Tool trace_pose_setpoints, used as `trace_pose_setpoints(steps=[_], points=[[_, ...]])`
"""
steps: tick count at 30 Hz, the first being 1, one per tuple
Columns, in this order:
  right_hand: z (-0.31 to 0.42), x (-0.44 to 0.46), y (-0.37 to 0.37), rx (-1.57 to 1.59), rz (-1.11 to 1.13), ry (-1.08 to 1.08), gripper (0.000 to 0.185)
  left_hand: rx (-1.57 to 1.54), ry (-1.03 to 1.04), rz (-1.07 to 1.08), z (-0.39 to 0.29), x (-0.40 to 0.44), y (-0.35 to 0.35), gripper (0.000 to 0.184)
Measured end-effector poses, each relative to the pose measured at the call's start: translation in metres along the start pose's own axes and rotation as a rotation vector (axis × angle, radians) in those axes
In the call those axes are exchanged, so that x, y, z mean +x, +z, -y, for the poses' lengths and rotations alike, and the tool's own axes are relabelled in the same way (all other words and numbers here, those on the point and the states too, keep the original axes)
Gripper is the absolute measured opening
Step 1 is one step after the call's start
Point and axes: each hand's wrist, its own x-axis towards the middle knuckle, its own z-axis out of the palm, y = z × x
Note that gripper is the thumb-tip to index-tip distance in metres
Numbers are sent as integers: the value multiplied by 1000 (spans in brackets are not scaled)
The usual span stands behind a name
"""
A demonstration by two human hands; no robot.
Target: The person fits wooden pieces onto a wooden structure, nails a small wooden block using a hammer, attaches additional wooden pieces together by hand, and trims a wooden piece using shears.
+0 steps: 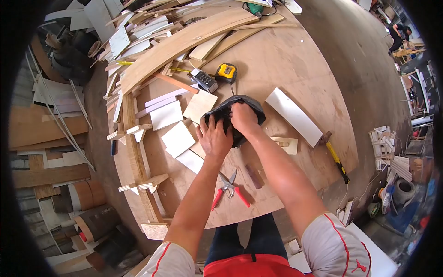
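Observation:
A black plastic bag (pixel 256 107) lies on the plywood table, its mouth facing up. My left hand (pixel 215 139) grips the bag's near left edge with its fingers over the rim. Inside the mouth, the fingers of my right hand (pixel 243 118) are curled; what they hold, if anything, is hidden. Just beyond the bag are a yellow and black tape measure (pixel 227 71) and a small printed box (pixel 204 80). Red-handled snips (pixel 229 190) lie partly spread on the near side. White-faced board pieces (pixel 178 139) are left of my left hand.
A long white board (pixel 294 116) and a hammer (pixel 335 159) lie at right. Wood strips and a long curved plank (pixel 189 44) pile up at the back left. A wooden frame (pixel 135 152) runs along the left edge. A green power tool (pixel 255 9) sits at the far edge.

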Motion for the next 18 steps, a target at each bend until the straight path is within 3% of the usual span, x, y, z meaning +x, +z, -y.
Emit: trace_pose_setpoints(steps=[4, 10, 18], points=[[-11, -12, -18, 196, -30, -92, 15, -114, -16, 7, 5, 1, -2, 38], [-23, -33, -36, 536, -23, 13, 21, -207, -19, -126, 0, 2, -14, 27], [-32, -36, -42, 1054, 181, 208, 15, -515, -28, -70, -10, 9, -37, 21]])
